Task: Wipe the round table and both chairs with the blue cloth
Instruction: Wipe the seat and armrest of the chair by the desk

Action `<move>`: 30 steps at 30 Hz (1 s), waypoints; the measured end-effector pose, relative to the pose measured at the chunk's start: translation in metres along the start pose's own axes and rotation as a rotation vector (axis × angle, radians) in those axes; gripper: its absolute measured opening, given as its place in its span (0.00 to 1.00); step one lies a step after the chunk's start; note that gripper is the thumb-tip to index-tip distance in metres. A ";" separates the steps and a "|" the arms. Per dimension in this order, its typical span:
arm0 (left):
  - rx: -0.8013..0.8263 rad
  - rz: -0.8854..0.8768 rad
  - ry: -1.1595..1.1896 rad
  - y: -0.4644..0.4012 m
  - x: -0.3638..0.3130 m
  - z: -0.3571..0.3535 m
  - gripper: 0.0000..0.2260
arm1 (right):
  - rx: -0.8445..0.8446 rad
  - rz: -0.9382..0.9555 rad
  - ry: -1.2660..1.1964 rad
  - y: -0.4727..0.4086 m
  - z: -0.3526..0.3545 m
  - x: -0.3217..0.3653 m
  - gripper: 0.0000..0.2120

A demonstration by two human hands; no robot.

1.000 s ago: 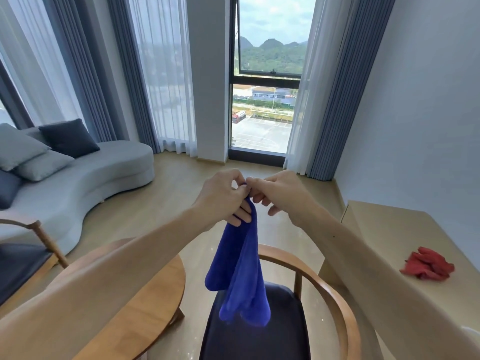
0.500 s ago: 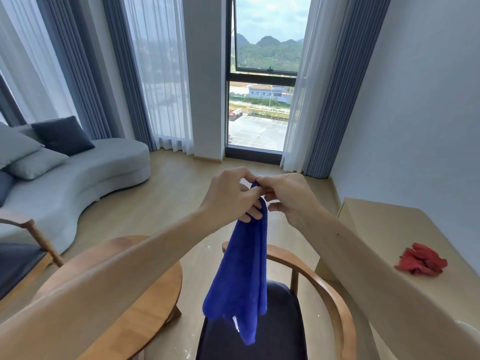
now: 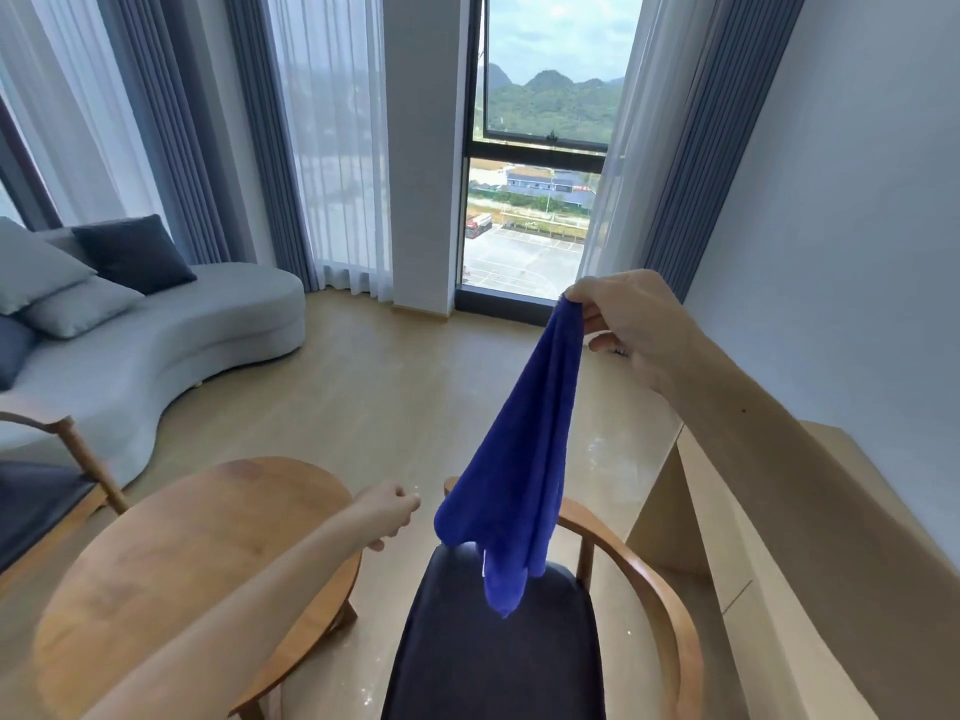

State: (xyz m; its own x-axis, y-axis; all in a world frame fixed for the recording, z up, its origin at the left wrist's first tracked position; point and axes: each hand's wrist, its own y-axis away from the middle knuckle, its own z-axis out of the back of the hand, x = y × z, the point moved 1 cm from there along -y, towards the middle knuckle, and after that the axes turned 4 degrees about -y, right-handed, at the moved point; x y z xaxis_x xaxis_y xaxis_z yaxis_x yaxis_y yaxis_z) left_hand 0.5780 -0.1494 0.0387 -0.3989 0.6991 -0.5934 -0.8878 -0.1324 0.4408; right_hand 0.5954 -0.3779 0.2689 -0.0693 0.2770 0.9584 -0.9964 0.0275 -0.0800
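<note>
The blue cloth [image 3: 524,480] hangs from my right hand [image 3: 623,324], which pinches its top corner high at the right. The cloth's lower end dangles over the dark seat of the near wooden chair [image 3: 670,615]. My left hand [image 3: 387,514] is low, between the round wooden table [image 3: 182,558] and the cloth, fingers loosely curled and holding nothing. The second chair [image 3: 83,459] shows in part at the left edge, beside the table.
A grey curved sofa [image 3: 171,345] with cushions stands at the left. A light wooden counter [image 3: 810,563] runs along the right wall under my right arm. Curtains and a tall window [image 3: 535,215] fill the far side, with wooden floor in between.
My left hand let go of the cloth and dropped down toward the table. My right hand lifted the cloth up and to the right. The view shifted left, and the red cloth is out of sight.
</note>
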 end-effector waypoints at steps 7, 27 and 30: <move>0.058 0.090 0.343 -0.020 -0.021 -0.037 0.14 | -0.044 0.011 -0.007 -0.002 0.021 0.007 0.06; -0.022 -0.142 0.432 -0.012 -0.051 0.097 0.12 | -0.223 -0.196 0.245 -0.012 0.119 -0.060 0.09; -0.091 -0.193 0.448 0.005 -0.061 0.127 0.12 | -0.231 -0.254 0.214 -0.019 0.113 -0.070 0.08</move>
State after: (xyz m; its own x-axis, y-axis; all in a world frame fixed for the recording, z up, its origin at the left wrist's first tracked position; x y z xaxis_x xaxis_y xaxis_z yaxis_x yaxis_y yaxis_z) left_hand 0.6272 -0.1039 0.1627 -0.2670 0.3485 -0.8985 -0.9637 -0.1048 0.2457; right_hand 0.6136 -0.5060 0.2344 0.2141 0.4263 0.8789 -0.9417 0.3291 0.0698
